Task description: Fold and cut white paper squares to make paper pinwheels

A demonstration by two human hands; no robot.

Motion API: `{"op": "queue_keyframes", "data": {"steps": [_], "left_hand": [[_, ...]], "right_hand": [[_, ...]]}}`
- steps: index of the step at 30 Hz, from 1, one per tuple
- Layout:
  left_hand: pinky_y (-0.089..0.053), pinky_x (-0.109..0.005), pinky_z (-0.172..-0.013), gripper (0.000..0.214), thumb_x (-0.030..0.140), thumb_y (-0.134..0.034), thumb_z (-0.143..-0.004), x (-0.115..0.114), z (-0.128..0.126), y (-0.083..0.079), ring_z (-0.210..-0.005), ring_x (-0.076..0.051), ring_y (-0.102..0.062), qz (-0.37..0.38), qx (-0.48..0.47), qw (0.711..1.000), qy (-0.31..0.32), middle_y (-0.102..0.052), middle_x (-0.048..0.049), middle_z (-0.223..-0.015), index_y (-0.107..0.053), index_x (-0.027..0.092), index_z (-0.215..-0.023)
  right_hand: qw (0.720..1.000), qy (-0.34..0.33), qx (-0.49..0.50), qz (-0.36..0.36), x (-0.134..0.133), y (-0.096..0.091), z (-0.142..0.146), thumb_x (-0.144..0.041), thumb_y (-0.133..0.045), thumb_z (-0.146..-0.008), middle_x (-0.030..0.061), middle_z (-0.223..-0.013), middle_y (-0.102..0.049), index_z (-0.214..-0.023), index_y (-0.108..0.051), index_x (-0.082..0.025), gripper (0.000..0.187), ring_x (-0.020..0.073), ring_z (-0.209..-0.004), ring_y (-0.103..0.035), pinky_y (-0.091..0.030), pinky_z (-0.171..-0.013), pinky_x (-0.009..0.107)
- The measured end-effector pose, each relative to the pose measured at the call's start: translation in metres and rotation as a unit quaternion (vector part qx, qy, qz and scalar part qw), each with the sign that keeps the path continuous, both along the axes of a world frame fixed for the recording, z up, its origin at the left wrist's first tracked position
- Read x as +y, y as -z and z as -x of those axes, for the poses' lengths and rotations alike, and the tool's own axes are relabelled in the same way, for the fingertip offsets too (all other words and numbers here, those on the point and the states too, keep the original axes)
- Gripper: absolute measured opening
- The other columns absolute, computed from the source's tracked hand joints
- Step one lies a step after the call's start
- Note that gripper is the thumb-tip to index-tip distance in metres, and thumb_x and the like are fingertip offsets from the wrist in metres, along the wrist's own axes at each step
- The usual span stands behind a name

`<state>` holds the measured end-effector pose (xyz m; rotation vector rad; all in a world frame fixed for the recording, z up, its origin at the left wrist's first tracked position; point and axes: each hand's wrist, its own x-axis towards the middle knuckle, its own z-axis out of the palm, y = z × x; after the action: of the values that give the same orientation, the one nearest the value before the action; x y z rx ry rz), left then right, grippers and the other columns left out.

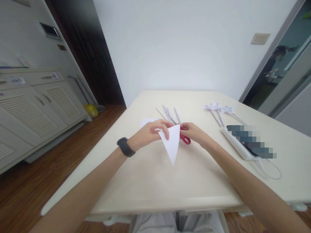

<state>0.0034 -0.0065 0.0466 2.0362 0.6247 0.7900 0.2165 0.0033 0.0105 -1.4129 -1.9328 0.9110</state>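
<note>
My left hand [153, 132] pinches the upper edge of a white folded paper triangle [172, 144], whose tip points down toward me above the cream table [150, 181]. A dark band sits on that wrist. My right hand [193, 132] is closed on the red handles of a pair of scissors [185, 139], right beside the paper's right edge. The blades are hidden behind the paper and my fingers. Behind my left hand lies another white paper scrap [147, 122].
Several thin white sticks [168, 115] lie just beyond my hands. White paper pinwheels on sticks [220, 110] lie at the right rear. A white power strip [239, 147] with a cord runs along the right side. Cabinets [36, 106] stand left, over a wooden floor.
</note>
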Motion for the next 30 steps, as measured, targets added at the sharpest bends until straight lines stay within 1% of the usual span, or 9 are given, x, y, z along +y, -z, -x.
{"op": "queue_keyframes", "data": {"steps": [4, 8, 12, 15, 19, 21, 24, 27, 30], "left_hand": [[-0.043, -0.029, -0.081, 0.015, 0.018, -0.052, -0.078, 0.000, 0.000, 0.001, -0.097, -0.020, -0.055, 0.017, -0.005, 1.000, 0.003, -0.058, -0.0060, -0.105, -0.062, 0.018, -0.066], [-0.043, -0.028, -0.078, 0.014, 0.019, -0.053, -0.078, 0.001, 0.000, 0.003, -0.089, -0.019, -0.056, 0.018, -0.003, 1.000, -0.024, -0.060, -0.0052, -0.091, -0.062, 0.017, -0.067], [-0.043, -0.028, -0.077, 0.012, 0.017, -0.053, -0.076, 0.005, 0.001, 0.006, -0.086, -0.018, -0.057, 0.017, -0.005, 0.999, -0.036, -0.060, -0.0043, -0.087, -0.062, 0.016, -0.069], [-0.043, -0.029, -0.077, 0.012, 0.014, -0.052, -0.076, 0.007, 0.001, 0.008, -0.086, -0.018, -0.056, 0.014, 0.004, 0.999, -0.041, -0.060, -0.0044, -0.086, -0.063, 0.015, -0.071], [-0.043, -0.029, -0.079, 0.011, 0.014, -0.053, -0.077, 0.006, 0.000, 0.009, -0.088, -0.019, -0.057, 0.024, -0.005, 0.999, -0.038, -0.060, -0.0053, -0.090, -0.063, 0.015, -0.077], [-0.042, -0.031, -0.083, 0.017, 0.017, -0.055, -0.078, 0.004, -0.001, 0.008, -0.095, -0.020, -0.056, 0.036, -0.034, 0.998, -0.044, -0.059, -0.0062, -0.102, -0.062, 0.018, -0.093], [-0.043, -0.033, -0.082, 0.037, 0.022, -0.053, -0.080, 0.003, -0.003, 0.008, -0.098, -0.020, -0.056, 0.089, -0.057, 0.992, -0.070, -0.057, -0.0068, -0.112, -0.049, 0.024, -0.117], [-0.043, -0.034, -0.078, 0.034, 0.031, -0.052, -0.082, 0.001, -0.004, 0.009, -0.096, -0.021, -0.057, 0.161, -0.028, 0.984, -0.065, -0.057, -0.0085, -0.113, -0.050, 0.022, -0.115], [-0.043, -0.031, -0.072, 0.032, 0.038, -0.055, -0.079, -0.001, -0.007, 0.013, -0.084, -0.019, -0.059, 0.207, 0.002, 0.977, -0.044, -0.062, -0.0064, -0.096, -0.054, 0.018, -0.105]], "right_hand": [[0.991, -0.033, 0.121, 0.051, -0.005, -0.007, -0.001, -0.032, -0.044, -0.081, 0.0040, -0.070, -0.056, -0.076, -0.055, -0.014, 0.022, 0.0102, -0.058, -0.049, -0.038, -0.051, 0.022], [0.939, -0.057, 0.311, 0.133, -0.004, -0.010, -0.001, -0.037, -0.060, -0.075, 0.0005, -0.064, -0.050, -0.069, -0.055, -0.014, 0.025, 0.0086, -0.057, -0.045, -0.035, -0.051, 0.021], [0.901, -0.036, 0.396, 0.174, -0.001, -0.009, 0.001, -0.044, -0.066, -0.071, -0.0004, -0.066, -0.050, -0.073, -0.057, -0.015, 0.030, 0.0083, -0.055, -0.044, -0.035, -0.051, 0.022], [0.889, -0.036, 0.423, 0.172, 0.000, -0.009, 0.002, -0.037, -0.072, -0.066, -0.0016, -0.064, -0.049, -0.075, -0.057, -0.016, 0.027, 0.0088, -0.054, -0.045, -0.035, -0.053, 0.024], [0.901, -0.034, 0.412, 0.128, -0.002, -0.011, 0.002, -0.023, -0.074, -0.061, -0.0020, -0.063, -0.050, -0.082, -0.058, -0.016, 0.027, 0.0097, -0.055, -0.045, -0.034, -0.052, 0.024], [0.906, -0.041, 0.405, 0.114, -0.003, -0.011, 0.002, -0.021, -0.071, -0.062, -0.0023, -0.062, -0.050, -0.081, -0.057, -0.016, 0.025, 0.0100, -0.055, -0.046, -0.033, -0.052, 0.025], [0.901, -0.060, 0.420, 0.095, -0.004, -0.011, 0.005, -0.019, -0.069, -0.064, -0.0027, -0.064, -0.052, -0.080, -0.055, -0.017, 0.022, 0.0095, -0.056, -0.047, -0.035, -0.055, 0.024], [0.895, -0.084, 0.430, 0.078, -0.005, -0.012, 0.010, -0.016, -0.067, -0.064, -0.0021, -0.074, -0.057, -0.083, -0.056, -0.018, 0.022, 0.0087, -0.059, -0.048, -0.036, -0.059, 0.024], [0.898, -0.108, 0.419, 0.079, -0.009, -0.013, 0.013, -0.013, -0.065, -0.065, -0.0015, -0.079, -0.060, -0.084, -0.056, -0.019, 0.022, 0.0095, -0.063, -0.049, -0.037, -0.059, 0.024]]}}
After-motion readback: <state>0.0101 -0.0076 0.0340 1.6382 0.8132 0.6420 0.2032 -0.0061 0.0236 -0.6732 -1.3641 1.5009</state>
